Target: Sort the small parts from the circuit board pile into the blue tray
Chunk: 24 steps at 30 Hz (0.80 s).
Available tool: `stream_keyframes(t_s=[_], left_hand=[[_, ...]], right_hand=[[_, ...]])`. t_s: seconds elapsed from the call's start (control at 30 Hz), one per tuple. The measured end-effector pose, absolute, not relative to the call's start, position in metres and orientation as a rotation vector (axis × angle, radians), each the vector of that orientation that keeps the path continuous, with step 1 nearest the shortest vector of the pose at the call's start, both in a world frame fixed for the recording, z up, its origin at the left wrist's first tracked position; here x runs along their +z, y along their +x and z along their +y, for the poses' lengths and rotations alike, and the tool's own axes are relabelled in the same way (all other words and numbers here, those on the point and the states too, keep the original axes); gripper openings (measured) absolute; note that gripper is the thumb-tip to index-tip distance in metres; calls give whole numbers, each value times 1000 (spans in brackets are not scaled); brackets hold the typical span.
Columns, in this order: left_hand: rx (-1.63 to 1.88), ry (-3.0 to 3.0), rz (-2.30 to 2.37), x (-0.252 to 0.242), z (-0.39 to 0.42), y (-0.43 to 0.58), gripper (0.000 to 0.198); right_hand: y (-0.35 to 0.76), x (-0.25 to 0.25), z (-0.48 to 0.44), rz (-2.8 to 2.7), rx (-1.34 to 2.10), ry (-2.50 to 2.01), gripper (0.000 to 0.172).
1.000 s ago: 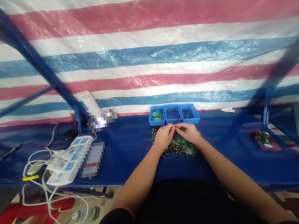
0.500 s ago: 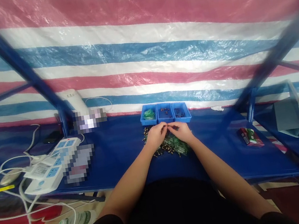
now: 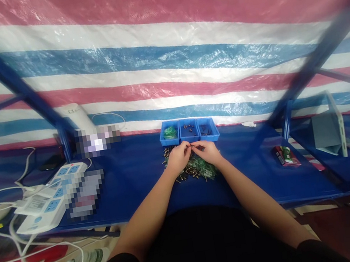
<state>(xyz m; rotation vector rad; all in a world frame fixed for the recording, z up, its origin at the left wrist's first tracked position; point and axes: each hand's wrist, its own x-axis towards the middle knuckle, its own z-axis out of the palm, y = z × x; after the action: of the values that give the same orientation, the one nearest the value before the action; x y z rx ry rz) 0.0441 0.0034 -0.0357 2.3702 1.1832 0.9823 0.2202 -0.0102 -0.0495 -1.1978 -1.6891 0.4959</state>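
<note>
My left hand (image 3: 179, 157) and my right hand (image 3: 207, 150) meet fingertip to fingertip over a pile of small parts (image 3: 197, 170), brassy and dark pieces mixed with clear green ones. Both hands are closed in a pinch. Whatever sits between the fingertips is too small to make out. Just beyond them stand three blue bins side by side. Green pieces lie in the left bin (image 3: 162, 142), a few small brown parts in the middle bin (image 3: 190, 139), and small dark parts in the right bin (image 3: 215, 135).
A white power strip (image 3: 46, 213) with tangled cables lies at the left of the blue table (image 3: 136, 177). Behind it stands a white cylinder (image 3: 79, 118). On the right are a small red box (image 3: 289, 160) and a white-framed panel (image 3: 336, 123). Blue posts flank the striped sheet.
The view has shifted slightly, so the scene sits a little further left. My hands stay pinched together over the pile, with only slight finger movement.
</note>
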Motion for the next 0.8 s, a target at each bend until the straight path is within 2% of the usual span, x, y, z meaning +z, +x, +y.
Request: stream_keyframes(t_s=[0.8], left_hand=[[923,2400,1179,-36,5,43,27]], right_hand=[[217,-44,-14,-1646,585,-1171,28]])
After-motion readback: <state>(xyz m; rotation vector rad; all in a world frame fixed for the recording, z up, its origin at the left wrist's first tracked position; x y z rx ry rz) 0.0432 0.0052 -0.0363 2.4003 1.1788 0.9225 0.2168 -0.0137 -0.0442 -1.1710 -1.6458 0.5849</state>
